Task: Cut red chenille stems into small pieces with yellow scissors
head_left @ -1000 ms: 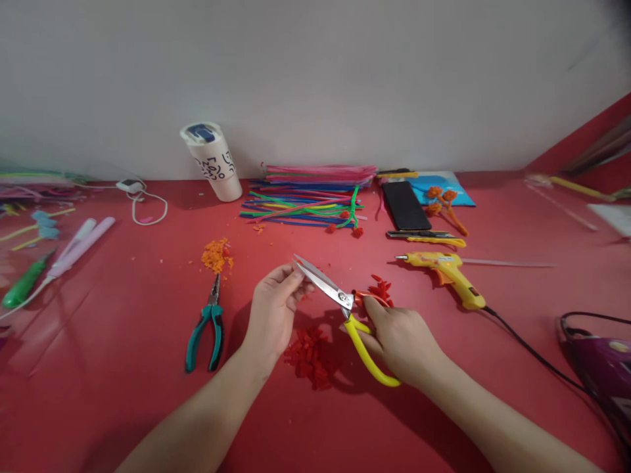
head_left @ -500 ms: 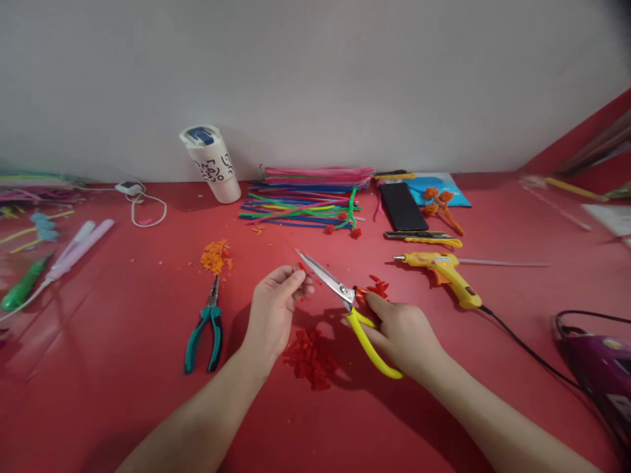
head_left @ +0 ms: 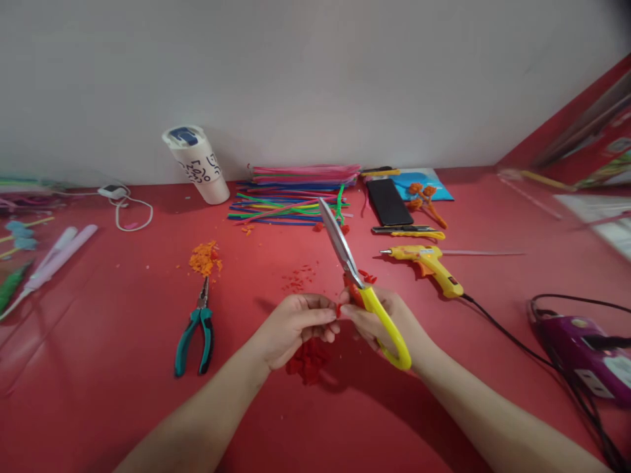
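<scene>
My left hand (head_left: pixel 298 326) pinches a small red fuzzy piece (head_left: pixel 338 311) between thumb and fingertips. Close against it, my right hand (head_left: pixel 382 318) is closed around the yellow-handled scissors (head_left: pixel 340 240), whose blades point up and away, closed together. The right thumb and finger also meet the red piece. Below the left hand lies a pile of red fuzzy pieces (head_left: pixel 308 364), partly covered by the fingers. More red pieces (head_left: pixel 367 277) show behind the scissors, and tiny red scraps (head_left: pixel 298 279) are scattered in front of the hands.
Teal-handled pliers (head_left: pixel 194 335) and orange scraps (head_left: pixel 204 257) lie left. Pipe cleaners (head_left: pixel 296 197) and a white tumbler (head_left: pixel 200 164) are at the back. A phone (head_left: pixel 389 202), utility knife (head_left: pixel 407 230), yellow glue gun (head_left: pixel 428 261) and purple corded device (head_left: pixel 582 348) occupy the right.
My hands have come together at the small red piece. The scissors have swung more upright, their blades away from the left fingers. The view has shifted slightly right.
</scene>
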`<state>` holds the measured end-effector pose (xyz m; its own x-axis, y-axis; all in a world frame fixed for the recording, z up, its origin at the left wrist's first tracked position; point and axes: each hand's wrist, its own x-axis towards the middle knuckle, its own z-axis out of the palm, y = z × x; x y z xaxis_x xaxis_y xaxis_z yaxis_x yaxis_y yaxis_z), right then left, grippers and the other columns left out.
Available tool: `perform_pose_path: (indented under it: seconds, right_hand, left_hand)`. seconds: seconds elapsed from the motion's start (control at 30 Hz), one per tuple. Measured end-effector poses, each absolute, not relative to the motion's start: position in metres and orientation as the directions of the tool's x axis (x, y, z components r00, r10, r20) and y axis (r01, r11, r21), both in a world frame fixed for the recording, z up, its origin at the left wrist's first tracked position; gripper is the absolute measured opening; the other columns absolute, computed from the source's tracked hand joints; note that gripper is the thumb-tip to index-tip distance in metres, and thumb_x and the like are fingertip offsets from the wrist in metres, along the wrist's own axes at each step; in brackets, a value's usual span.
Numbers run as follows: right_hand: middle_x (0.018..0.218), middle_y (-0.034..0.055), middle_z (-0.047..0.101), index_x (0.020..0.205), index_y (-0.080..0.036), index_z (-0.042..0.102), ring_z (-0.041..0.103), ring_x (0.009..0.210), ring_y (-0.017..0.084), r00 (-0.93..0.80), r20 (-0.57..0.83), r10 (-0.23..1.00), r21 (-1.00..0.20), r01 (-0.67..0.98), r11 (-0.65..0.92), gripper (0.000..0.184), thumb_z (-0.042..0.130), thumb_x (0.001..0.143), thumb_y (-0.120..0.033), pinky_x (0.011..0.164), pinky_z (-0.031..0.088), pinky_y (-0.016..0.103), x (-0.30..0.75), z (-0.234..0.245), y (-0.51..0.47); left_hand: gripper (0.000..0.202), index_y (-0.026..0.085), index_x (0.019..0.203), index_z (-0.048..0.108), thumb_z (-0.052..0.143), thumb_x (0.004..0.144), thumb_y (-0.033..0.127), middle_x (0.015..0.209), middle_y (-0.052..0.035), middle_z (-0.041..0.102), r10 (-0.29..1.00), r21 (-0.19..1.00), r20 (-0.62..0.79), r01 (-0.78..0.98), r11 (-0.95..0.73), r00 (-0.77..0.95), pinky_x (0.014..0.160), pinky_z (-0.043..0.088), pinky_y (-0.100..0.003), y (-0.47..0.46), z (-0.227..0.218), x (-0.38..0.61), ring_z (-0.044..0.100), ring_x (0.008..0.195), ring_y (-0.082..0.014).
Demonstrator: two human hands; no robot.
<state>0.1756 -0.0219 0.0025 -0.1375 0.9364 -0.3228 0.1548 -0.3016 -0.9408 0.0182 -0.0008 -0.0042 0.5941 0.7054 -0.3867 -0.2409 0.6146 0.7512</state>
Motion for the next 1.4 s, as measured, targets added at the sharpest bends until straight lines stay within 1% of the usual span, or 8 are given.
perform_pose_path:
  seconds: [0.17, 0.3, 0.37, 0.53, 0.67, 0.77, 0.93, 1.4]
  right_hand:
    - [0.041, -0.0112, 0.035, 0.067, -0.019, 0.043, 0.030, 0.031, 0.004, -0.183, -0.290, 0.939, -0.944, 0.217, -0.249, 0.013, 0.052, 0.069, -0.027, 0.033, 0.025, 0.018, 0.174, 0.006, -0.022]
    - [0.048, -0.0083, 0.035, 0.063, -0.018, 0.042, 0.033, 0.042, 0.005, -0.181, -0.172, 0.968, -0.936, 0.336, -0.103, 0.016, 0.050, 0.071, -0.030, 0.040, 0.027, 0.019, 0.175, 0.005, -0.021]
    - [0.053, -0.0062, 0.038, 0.064, -0.018, 0.043, 0.035, 0.049, 0.007, -0.159, -0.102, 0.982, -0.904, 0.427, -0.024, 0.018, 0.051, 0.070, -0.033, 0.044, 0.029, 0.019, 0.178, 0.002, -0.019]
    - [0.049, -0.0062, 0.037, 0.064, -0.019, 0.042, 0.031, 0.044, 0.007, -0.142, 0.001, 0.990, -0.662, 0.741, 0.107, 0.028, 0.051, 0.070, -0.045, 0.043, 0.024, 0.020, 0.190, -0.004, -0.016]
    - [0.049, -0.0028, 0.047, 0.073, -0.019, 0.044, 0.041, 0.042, 0.011, -0.216, -0.001, 0.976, -0.430, 0.882, 0.194, 0.032, 0.042, 0.075, -0.052, 0.044, 0.022, 0.022, 0.191, -0.005, -0.016]
    - [0.056, 0.0011, 0.055, 0.080, -0.019, 0.044, 0.049, 0.046, 0.014, -0.278, -0.008, 0.960, -0.281, 0.922, 0.265, 0.032, 0.037, 0.078, -0.050, 0.045, 0.019, 0.024, 0.189, -0.006, -0.017]
    - [0.054, 0.0023, 0.056, 0.075, -0.019, 0.042, 0.051, 0.046, 0.015, -0.323, -0.012, 0.946, -0.123, 0.940, 0.319, 0.034, 0.030, 0.081, -0.050, 0.045, 0.014, 0.025, 0.189, -0.009, -0.017]
    - [0.055, 0.0034, 0.058, 0.081, -0.017, 0.047, 0.053, 0.047, 0.017, -0.356, -0.019, 0.934, -0.067, 0.933, 0.354, 0.039, 0.030, 0.082, -0.052, 0.045, 0.013, 0.026, 0.194, -0.012, -0.014]
  left_hand:
    - [0.008, 0.013, 0.068, 0.063, 0.065, 0.063, 0.018, 0.058, -0.0013, 0.059, 0.757, 0.821, -0.390, -0.175, 0.544, 0.524, 0.053, 0.042, -0.021, -0.002, -0.004, 0.022, 0.054, 0.051, -0.0089]
    - [0.007, 0.013, 0.063, 0.062, 0.066, 0.060, 0.018, 0.056, 0.0004, 0.058, 0.808, 0.892, -0.371, -0.066, 0.447, 0.458, 0.053, 0.042, -0.021, -0.003, -0.004, 0.024, 0.052, 0.048, -0.0079]
    - [0.005, 0.013, 0.063, 0.062, 0.065, 0.062, 0.017, 0.057, 0.0001, 0.059, 0.838, 0.900, -0.353, -0.094, 0.426, 0.416, 0.053, 0.043, -0.021, -0.001, -0.003, 0.023, 0.053, 0.049, -0.0085]
    - [0.005, 0.014, 0.064, 0.061, 0.065, 0.062, 0.016, 0.057, 0.0010, 0.061, 0.956, 0.882, -0.270, -0.369, 0.293, 0.114, 0.053, 0.043, -0.019, 0.010, -0.004, 0.014, 0.054, 0.050, -0.0078]
    - [0.006, 0.015, 0.064, 0.061, 0.067, 0.061, 0.016, 0.060, 0.0006, 0.063, 0.966, 0.854, -0.256, -0.472, 0.220, -0.014, 0.056, 0.044, -0.019, 0.017, -0.005, 0.009, 0.056, 0.055, -0.0078]
    - [0.006, 0.014, 0.064, 0.062, 0.067, 0.061, 0.016, 0.060, 0.0007, 0.063, 0.970, 0.864, -0.238, -0.467, 0.190, -0.046, 0.057, 0.044, -0.020, 0.018, -0.005, 0.007, 0.057, 0.055, -0.0079]
    - [0.005, 0.014, 0.069, 0.064, 0.064, 0.064, 0.016, 0.060, 0.0011, 0.062, 0.978, 0.888, -0.202, -0.431, 0.158, -0.057, 0.056, 0.043, -0.019, 0.017, -0.005, 0.007, 0.055, 0.053, -0.0069]
    - [0.003, 0.016, 0.062, 0.063, 0.061, 0.065, 0.016, 0.055, 0.0025, 0.059, 0.985, 0.917, -0.165, -0.375, 0.135, -0.049, 0.054, 0.041, -0.019, 0.020, -0.004, 0.003, 0.052, 0.050, -0.0062]
